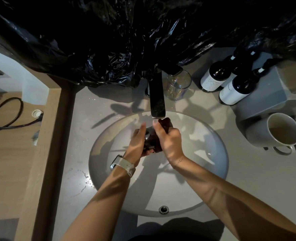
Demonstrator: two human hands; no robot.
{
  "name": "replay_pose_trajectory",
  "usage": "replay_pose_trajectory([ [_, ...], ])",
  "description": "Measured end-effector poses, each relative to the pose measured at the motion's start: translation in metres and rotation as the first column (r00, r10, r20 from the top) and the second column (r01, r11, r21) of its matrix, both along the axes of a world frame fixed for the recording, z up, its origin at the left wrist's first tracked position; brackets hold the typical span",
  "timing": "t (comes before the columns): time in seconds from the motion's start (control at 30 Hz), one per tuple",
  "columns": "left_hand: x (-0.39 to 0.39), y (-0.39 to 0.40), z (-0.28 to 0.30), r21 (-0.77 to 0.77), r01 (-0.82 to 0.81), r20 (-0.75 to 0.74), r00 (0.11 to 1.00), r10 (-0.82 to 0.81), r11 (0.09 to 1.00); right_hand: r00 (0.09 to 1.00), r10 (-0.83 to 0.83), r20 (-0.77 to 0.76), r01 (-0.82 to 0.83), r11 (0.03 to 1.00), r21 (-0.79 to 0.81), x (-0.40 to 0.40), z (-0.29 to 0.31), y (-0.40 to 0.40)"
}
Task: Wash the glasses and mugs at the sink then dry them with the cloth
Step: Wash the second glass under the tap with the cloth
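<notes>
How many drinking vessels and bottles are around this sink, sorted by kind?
Dark mug, held in both hands under the tap: 1
Grey mug, lying on its side: 1
Clear glass: 1
Dark bottles with white labels: 2
Total: 5

Both hands hold a dark mug point(152, 138) over the sink point(213, 153), just under the faucet point(156, 100). The left hand point(138, 141) cups its side; the right hand point(170, 141) grips it from the right. A grey mug point(276, 131) lies well right of the right hand.
</notes>
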State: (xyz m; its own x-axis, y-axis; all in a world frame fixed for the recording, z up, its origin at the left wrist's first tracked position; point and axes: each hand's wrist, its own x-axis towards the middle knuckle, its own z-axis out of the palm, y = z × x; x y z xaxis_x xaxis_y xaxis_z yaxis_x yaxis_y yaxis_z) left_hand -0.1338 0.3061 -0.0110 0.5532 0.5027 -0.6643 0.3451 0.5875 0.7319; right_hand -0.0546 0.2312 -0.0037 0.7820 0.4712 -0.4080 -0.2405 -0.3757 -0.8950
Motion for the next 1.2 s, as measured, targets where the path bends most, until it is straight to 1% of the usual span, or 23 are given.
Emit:
replay_pose_trajectory([
  [0.03,0.001,-0.003,0.0,0.071,-0.052,0.004,0.999,0.052,0.996,1.0,-0.009,-0.01,0.009,1.0,0.021,-0.001,0.0,0.0],
  [0.1,0.0,-0.01,-0.003,0.336,-0.11,0.043,0.994,0.101,0.935,0.985,-0.097,-0.145,0.099,0.995,0.012,0.009,0.002,0.008],
  [0.17,-0.007,-0.01,-0.01,0.616,0.002,0.001,1.0,-0.004,0.787,0.943,-0.141,-0.301,0.113,0.987,-0.111,0.021,0.013,0.016],
  [0.2,-0.009,-0.007,-0.014,0.658,0.043,-0.007,0.999,-0.051,0.752,0.933,-0.134,-0.333,0.083,0.983,-0.163,0.024,0.016,0.019],
  [0.23,-0.011,-0.003,-0.014,0.627,0.052,0.005,0.997,-0.071,0.777,0.939,-0.115,-0.324,0.065,0.985,-0.161,0.024,0.014,0.022],
  [0.27,-0.01,0.002,-0.012,0.509,0.028,0.028,0.998,-0.049,0.86,0.956,-0.102,-0.277,0.071,0.99,-0.119,0.02,0.011,0.023],
  [0.3,-0.008,0.006,-0.007,0.282,-0.042,0.037,0.999,0.033,0.958,0.982,-0.075,-0.172,0.065,0.996,-0.061,0.013,0.004,0.023],
  [0.33,-0.006,0.011,-0.004,0.035,-0.107,0.027,0.994,0.106,0.994,0.997,-0.036,-0.063,0.035,0.999,-0.017,0.003,-0.004,0.02],
  [0.37,-0.005,0.015,-0.001,-0.111,-0.131,0.002,0.991,0.132,0.985,1.0,-0.008,0.023,0.008,1.0,0.023,-0.008,-0.01,0.016],
  [0.4,-0.006,0.016,-0.003,-0.104,-0.104,-0.003,0.995,0.104,0.989,0.998,-0.003,0.059,-0.001,0.997,0.071,-0.018,-0.012,0.013],
  [0.47,-0.007,0.01,-0.01,0.11,-0.079,0.011,0.997,0.078,0.991,0.998,-0.055,0.028,0.052,0.993,0.104,-0.02,-0.015,0.013],
  [0.53,-0.012,0.0,-0.013,0.342,-0.107,0.043,0.994,0.098,0.934,0.989,-0.1,-0.107,0.107,0.992,0.061,-0.007,-0.01,0.02],
  [0.6,-0.017,-0.004,-0.019,0.492,-0.097,0.114,0.992,0.047,0.865,0.954,-0.108,-0.279,0.103,0.994,-0.032,0.008,-0.002,0.023],
  [0.67,-0.021,-0.003,-0.017,0.443,-0.06,0.153,0.988,-0.009,0.894,0.98,-0.078,-0.181,0.072,0.997,-0.04,0.009,0.001,0.022],
  [0.73,-0.016,0.001,-0.007,0.152,-0.078,0.151,0.987,0.055,0.985,0.999,-0.046,0.023,0.045,0.998,0.042,-0.003,-0.004,0.017],
  [0.77,-0.012,0.004,-0.001,-0.026,-0.111,0.117,0.987,0.113,0.993,0.996,-0.027,0.085,0.023,0.998,0.054,-0.012,-0.006,0.013],
  [0.8,-0.008,0.005,0.002,-0.101,-0.147,0.075,0.985,0.154,0.984,0.993,-0.02,0.115,0.013,0.998,0.059,-0.019,-0.007,0.011],
  [0.83,-0.006,0.004,0.002,-0.079,-0.157,0.05,0.986,0.161,0.985,0.993,-0.023,0.117,0.016,0.998,0.064,-0.022,-0.008,0.011],
  [0.9,-0.006,-0.001,-0.003,0.152,-0.16,0.058,0.987,0.153,0.975,0.996,-0.079,0.038,0.075,0.992,0.099,-0.016,-0.002,0.013],
  [0.97,-0.011,-0.005,-0.007,0.376,-0.156,0.114,0.986,0.121,0.913,0.984,-0.139,-0.11,0.148,0.986,0.081,-0.003,0.005,0.015],
  [1.03,-0.015,-0.006,-0.013,0.473,-0.089,0.125,0.992,0.033,0.877,0.967,-0.148,-0.207,0.158,0.987,0.032,0.008,0.009,0.013],
  [1.13,-0.02,-0.004,-0.01,0.418,-0.086,0.12,0.992,0.039,0.905,0.981,-0.138,-0.136,0.134,0.99,-0.033,0.019,0.001,0.0],
  [1.2,-0.022,-0.005,-0.003,0.217,-0.13,0.142,0.985,0.1,0.968,0.99,-0.102,-0.094,0.095,0.993,-0.074,0.028,-0.002,-0.017],
])
